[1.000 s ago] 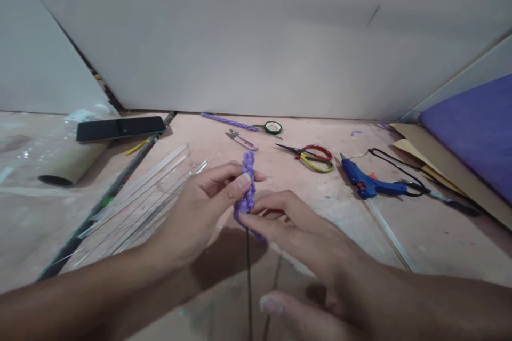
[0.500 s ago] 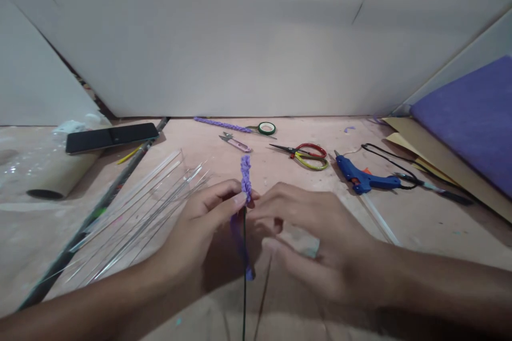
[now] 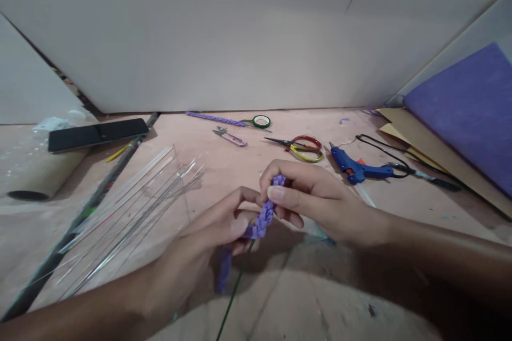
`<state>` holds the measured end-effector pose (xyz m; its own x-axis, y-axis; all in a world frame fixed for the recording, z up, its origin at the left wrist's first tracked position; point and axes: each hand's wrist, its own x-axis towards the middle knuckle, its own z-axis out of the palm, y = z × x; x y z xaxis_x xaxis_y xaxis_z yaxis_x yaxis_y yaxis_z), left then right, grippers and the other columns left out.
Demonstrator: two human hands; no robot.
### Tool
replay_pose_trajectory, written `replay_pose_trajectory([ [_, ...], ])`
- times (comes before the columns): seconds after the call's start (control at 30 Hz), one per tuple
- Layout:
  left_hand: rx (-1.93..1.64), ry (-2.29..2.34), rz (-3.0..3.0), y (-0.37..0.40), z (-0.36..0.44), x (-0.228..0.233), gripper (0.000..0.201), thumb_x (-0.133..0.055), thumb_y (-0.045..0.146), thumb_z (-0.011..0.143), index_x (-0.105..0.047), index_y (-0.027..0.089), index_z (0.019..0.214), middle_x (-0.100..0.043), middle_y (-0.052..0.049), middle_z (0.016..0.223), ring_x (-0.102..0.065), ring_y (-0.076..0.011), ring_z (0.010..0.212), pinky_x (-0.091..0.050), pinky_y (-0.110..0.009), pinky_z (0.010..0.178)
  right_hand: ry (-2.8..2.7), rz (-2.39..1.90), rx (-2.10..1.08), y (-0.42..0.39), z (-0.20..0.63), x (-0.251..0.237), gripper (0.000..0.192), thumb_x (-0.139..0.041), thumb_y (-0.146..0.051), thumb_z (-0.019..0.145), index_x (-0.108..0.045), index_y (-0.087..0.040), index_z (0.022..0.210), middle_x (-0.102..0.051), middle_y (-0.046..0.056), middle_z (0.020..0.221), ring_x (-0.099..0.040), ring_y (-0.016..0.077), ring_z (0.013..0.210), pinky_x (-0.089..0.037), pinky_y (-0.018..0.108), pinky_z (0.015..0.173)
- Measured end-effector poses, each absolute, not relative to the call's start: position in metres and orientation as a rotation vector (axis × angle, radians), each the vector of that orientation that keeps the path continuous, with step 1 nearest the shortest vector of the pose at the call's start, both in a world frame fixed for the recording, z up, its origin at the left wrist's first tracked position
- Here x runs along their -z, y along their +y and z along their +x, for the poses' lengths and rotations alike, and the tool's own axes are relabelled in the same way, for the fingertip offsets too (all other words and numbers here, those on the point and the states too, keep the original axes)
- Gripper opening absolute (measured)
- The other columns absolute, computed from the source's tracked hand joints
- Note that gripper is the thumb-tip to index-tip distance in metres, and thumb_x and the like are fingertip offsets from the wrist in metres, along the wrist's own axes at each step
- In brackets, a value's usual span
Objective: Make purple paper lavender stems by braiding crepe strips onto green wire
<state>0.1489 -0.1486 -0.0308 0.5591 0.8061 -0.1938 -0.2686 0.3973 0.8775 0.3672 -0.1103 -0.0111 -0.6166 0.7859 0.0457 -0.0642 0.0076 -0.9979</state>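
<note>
Both hands [image 3: 256,224] pinch the purple braided strip [image 3: 264,217] between them.

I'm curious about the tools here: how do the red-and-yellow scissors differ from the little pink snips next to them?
The red-and-yellow scissors have two big loop handles, one red and one yellow; the pink snips have none, only a slim pink body. The scissors are larger, and they lie nearer the blue glue gun, while the snips lie nearer the green tape roll. Both rest flat and untouched on the table, blades pointing left.

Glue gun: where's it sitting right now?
In the head view, the blue glue gun lies on the table right of centre, beyond the right hand, between the red-handled scissors and its black cord.
</note>
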Motion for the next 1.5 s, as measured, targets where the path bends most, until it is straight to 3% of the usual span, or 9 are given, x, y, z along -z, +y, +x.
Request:
replay_pose_trajectory([
  [0.13,-0.823,0.666,0.867,-0.152,0.149,0.032,0.019,-0.079,0.036,0.091,-0.064,0.028,0.099,-0.063,-0.001,0.095,-0.056,-0.0202,0.091,-0.048,-0.029,0.082,-1.581,-0.693,-1.713,-0.112,0.367,0.01,0.034,-0.074,-0.048,0.103,-0.063,-0.017,0.094,-0.057,-0.004,0.073,-0.05,0.0078,0.059,-0.039,0.018,0.05],
  [0.27,-0.836,0.716,0.985,-0.154,0.144,0.041,0.025,-0.076,0.034,0.098,-0.053,0.026,0.092,-0.056,0.001,0.093,-0.05,-0.0175,0.089,-0.044,-0.025,0.076,-1.582,-0.715,-1.725,-0.113,0.366,0.009,0.035,-0.074,-0.049,0.102,-0.064,-0.017,0.093,-0.058,-0.004,0.072,-0.05,0.0073,0.058,-0.041,0.018,0.05],
  [0.6,-0.902,0.6,1.105,-0.148,0.148,0.026,0.032,-0.076,0.031,0.097,-0.054,0.021,0.076,-0.061,-0.001,0.085,-0.056,-0.0183,0.087,-0.044,-0.028,0.078,-1.535,-0.708,-1.788,-0.114,0.367,0.009,0.034,-0.075,-0.047,0.103,-0.064,-0.017,0.093,-0.059,-0.004,0.07,-0.05,0.0065,0.058,-0.041,0.015,0.05],
  [0.7,-0.927,0.666,1.267,-0.149,0.143,0.028,0.03,-0.076,0.035,0.096,-0.055,0.022,0.078,-0.059,-0.002,0.087,-0.057,-0.0211,0.09,-0.041,-0.031,0.076,-1.521,-0.728,-1.805,-0.114,0.367,0.009,0.032,-0.078,-0.044,0.101,-0.065,-0.016,0.092,-0.059,-0.005,0.07,-0.05,0.0065,0.059,-0.042,0.015,0.051],
  [0.83,-1.036,0.752,1.429,-0.154,0.135,0.028,0.029,-0.077,0.034,0.097,-0.058,0.023,0.078,-0.053,0.0,0.082,-0.048,-0.0193,0.08,-0.037,-0.032,0.069,-1.519,-0.788,-1.806,-0.112,0.367,0.01,0.029,-0.081,-0.039,0.098,-0.065,-0.017,0.089,-0.061,-0.005,0.068,-0.051,0.0064,0.058,-0.042,0.014,0.05],
  [1.1,-0.999,0.76,1.534,-0.149,0.135,0.028,0.024,-0.075,0.032,0.098,-0.058,0.024,0.083,-0.055,0.001,0.087,-0.052,-0.0191,0.085,-0.039,-0.032,0.073,-1.562,-0.797,-1.827,-0.114,0.367,0.007,0.036,-0.076,-0.05,0.1,-0.064,-0.017,0.091,-0.062,-0.005,0.069,-0.05,0.0065,0.054,-0.042,0.016,0.049],
  [1.33,-0.957,0.828,1.731,-0.144,0.133,0.032,0.023,-0.076,0.031,0.098,-0.057,0.028,0.11,-0.06,0.003,0.099,-0.056,-0.0164,0.087,-0.042,-0.03,0.074,-1.496,-0.854,-1.813,-0.115,0.365,0.011,0.03,-0.08,-0.043,0.099,-0.064,-0.018,0.091,-0.069,-0.004,0.069,-0.056,0.0075,0.05,-0.042,0.018,0.047],
  [1.43,-0.931,0.834,1.982,-0.143,0.132,0.028,0.009,-0.067,0.022,0.101,-0.059,0.025,0.102,-0.06,0.002,0.092,-0.054,-0.0157,0.081,-0.04,-0.031,0.074,-1.525,-0.906,-1.778,-0.115,0.364,0.014,0.03,-0.078,-0.044,0.099,-0.063,-0.019,0.09,-0.069,-0.004,0.067,-0.055,0.008,0.049,-0.042,0.019,0.046],
  [1.5,-0.945,0.829,2.142,-0.143,0.133,0.025,0.012,-0.065,0.014,0.098,-0.058,0.024,0.095,-0.059,0.002,0.087,-0.053,-0.0152,0.078,-0.039,-0.032,0.073,-1.544,-0.93,-1.76,-0.114,0.364,0.016,0.031,-0.076,-0.044,0.1,-0.062,-0.02,0.088,-0.07,-0.003,0.065,-0.057,0.0086,0.048,-0.044,0.019,0.047],
])
